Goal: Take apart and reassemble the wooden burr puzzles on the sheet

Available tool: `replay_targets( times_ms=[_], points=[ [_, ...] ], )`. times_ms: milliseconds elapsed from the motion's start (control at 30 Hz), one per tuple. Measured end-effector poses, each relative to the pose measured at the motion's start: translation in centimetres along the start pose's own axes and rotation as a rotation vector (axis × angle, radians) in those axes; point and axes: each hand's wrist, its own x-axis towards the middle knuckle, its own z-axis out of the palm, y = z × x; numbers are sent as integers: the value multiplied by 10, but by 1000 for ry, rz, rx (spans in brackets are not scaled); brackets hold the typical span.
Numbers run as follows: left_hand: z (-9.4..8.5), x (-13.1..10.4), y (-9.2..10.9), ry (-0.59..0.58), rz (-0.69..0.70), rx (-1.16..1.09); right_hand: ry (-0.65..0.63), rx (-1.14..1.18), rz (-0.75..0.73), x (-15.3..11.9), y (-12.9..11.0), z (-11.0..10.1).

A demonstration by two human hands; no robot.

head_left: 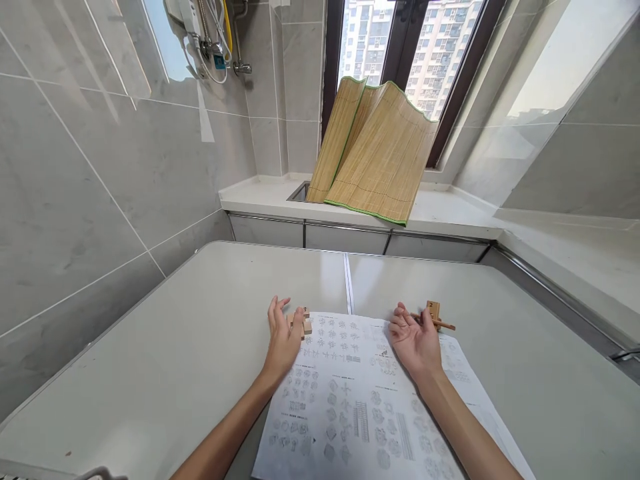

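Note:
My left hand (284, 341) rests at the upper left corner of a large printed sheet (367, 400). Its thumb lies against a small cluster of notched wooden puzzle pieces (307, 327), with the fingers bent around the far side and partly hiding them. On the sheet's right side, my right hand (416, 339) is turned palm up with curled fingers. A thin brown wooden stick (446, 325) passes between its fingers and thumb and points right. Just behind the thumb stands a wooden piece marked 2 (434, 308); whether the hand grips it too is unclear.
The sheet, printed with rows of small diagrams, lies on a white table (210, 300) with a seam down its middle. Beyond the table, a folded bamboo mat (383, 153) leans on a white ledge (265, 193) before the window. Tiled walls stand on both sides.

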Motion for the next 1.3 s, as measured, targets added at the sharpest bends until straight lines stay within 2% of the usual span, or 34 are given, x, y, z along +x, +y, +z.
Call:
replay_targets(
  times_ms=[167,333,467,600,667,800,900,1033,1167,1300],
  points=[
    [4,-1,-2,-24,-32,-89,-4,131,16,3,-5,-8],
    [-1,-3,14,-54,-114,-114,10,208,39,5,-6,-13],
    [0,-9,25,-34,12,-52,-7,148,90,-1,-2,-4],
    [1,-16,29,-105,164,17,-69,-105,142,-15,7,18],
    [0,-19,31,-174,223,22,-149,-234,208,-25,12,30],
    [-1,-23,35,-311,298,-70,-407,-385,361,-42,21,45],
    [1,-24,35,-440,217,-294,-584,-440,453,-49,29,46],
    [2,-24,36,-644,64,-528,-774,-519,502,-54,37,42],
    [-1,-25,36,-794,-16,-647,-864,-647,514,-59,37,48],
    [1,-26,33,-825,-64,-714,-831,-787,472,-65,34,57]
  ],
)
